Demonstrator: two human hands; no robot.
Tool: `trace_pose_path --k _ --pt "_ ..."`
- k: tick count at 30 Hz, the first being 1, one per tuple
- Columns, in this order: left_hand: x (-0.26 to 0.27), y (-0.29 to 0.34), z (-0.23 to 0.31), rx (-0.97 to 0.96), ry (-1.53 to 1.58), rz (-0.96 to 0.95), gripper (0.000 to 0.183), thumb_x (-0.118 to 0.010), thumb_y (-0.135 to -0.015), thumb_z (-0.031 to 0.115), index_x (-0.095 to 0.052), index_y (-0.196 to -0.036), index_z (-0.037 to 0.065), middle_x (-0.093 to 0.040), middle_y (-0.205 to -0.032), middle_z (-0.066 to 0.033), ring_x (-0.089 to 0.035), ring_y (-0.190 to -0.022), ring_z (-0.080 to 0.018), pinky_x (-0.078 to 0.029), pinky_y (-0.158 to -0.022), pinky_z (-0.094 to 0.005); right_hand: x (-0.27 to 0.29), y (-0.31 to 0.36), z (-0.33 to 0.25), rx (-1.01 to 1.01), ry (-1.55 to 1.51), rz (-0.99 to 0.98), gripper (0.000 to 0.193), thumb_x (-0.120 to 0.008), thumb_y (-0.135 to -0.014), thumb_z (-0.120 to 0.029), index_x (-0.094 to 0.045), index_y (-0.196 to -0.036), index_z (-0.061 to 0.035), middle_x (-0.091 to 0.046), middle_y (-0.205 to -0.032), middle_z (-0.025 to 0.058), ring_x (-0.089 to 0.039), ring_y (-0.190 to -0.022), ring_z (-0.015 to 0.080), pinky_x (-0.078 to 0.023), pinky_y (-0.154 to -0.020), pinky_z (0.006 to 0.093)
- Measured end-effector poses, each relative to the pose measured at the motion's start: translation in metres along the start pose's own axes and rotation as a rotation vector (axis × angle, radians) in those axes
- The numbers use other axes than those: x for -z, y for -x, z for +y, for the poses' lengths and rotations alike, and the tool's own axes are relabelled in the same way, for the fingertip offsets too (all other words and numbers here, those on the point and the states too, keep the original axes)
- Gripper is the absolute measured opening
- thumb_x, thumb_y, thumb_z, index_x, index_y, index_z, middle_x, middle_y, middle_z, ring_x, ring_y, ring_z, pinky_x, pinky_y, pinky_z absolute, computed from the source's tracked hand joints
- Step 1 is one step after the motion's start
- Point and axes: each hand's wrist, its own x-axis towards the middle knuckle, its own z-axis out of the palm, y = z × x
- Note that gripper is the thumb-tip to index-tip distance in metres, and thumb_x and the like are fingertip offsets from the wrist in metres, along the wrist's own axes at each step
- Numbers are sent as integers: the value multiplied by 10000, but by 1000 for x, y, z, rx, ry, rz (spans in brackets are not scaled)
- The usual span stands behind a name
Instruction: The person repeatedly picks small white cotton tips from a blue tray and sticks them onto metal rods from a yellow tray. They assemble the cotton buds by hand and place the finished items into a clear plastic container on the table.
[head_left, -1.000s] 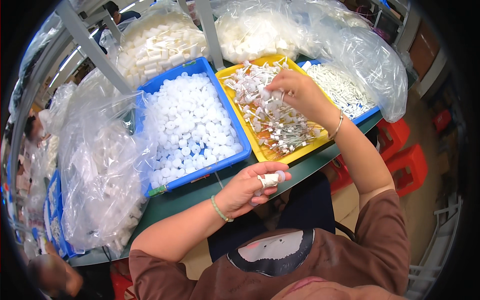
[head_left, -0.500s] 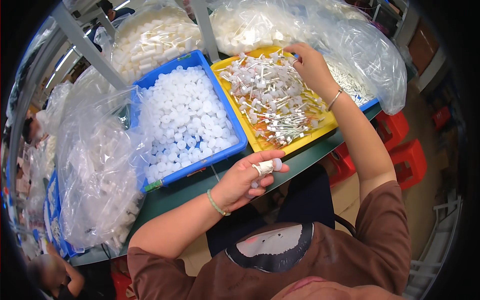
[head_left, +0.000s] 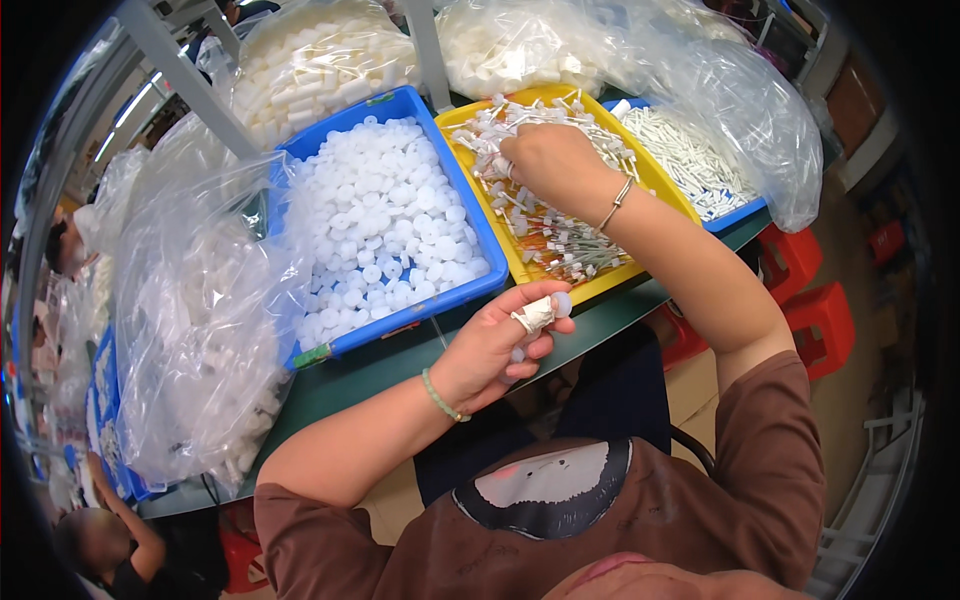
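Note:
My left hand (head_left: 480, 350), with pale wrapping on its thumb, is closed around several translucent white round plastic pieces; one piece (head_left: 562, 303) shows at the thumb tip. It hovers just in front of the table's edge. My right hand (head_left: 562, 168) reaches over the yellow tray (head_left: 600, 287), its fingers curled down into the pile. What those fingers pinch, if anything, is hidden. Thin white sticks with white plastic heads (head_left: 585, 255) fill this tray. To its left, a blue tray (head_left: 420, 308) holds a heap of translucent white round pieces (head_left: 385, 210).
A smaller blue tray of short white tubes (head_left: 690, 160) sits at the right. Clear bags (head_left: 190, 350) of white parts crowd the left and back. A grey metal post (head_left: 428, 55) rises behind the trays. Red stools (head_left: 822, 325) stand right; another person (head_left: 145, 540) is at lower left.
My right hand has moved left and nearer, from the yellow tray's far right edge onto the pile, fingers now curled. My left hand keeps its grip, almost unmoved. The view has shifted slightly.

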Motion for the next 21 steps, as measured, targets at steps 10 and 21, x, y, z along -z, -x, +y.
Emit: trace_pose_path --k 10,21 --pt "0 -1 2 -74 76 -9 359 -501 -956 163 -447 -1302 85 -545 -1178 -96 -399 -679 -50 -349 -474 -128 32 35 8 -104 -710 391 100 -644 -817 -64 -632 -899 -7 -651 -806 72 -626 -732 139 -490 -681 268" --pt "-1 -1 1 -100 175 21 371 -526 -952 203 -445 -1298 95 -530 -1227 -40 -405 -679 -30 -341 -455 -126 13 156 -50 -101 -974 778 182 -661 -788 6 -593 -957 -1 -608 -896 91 -602 -794 185 -472 -707 271"
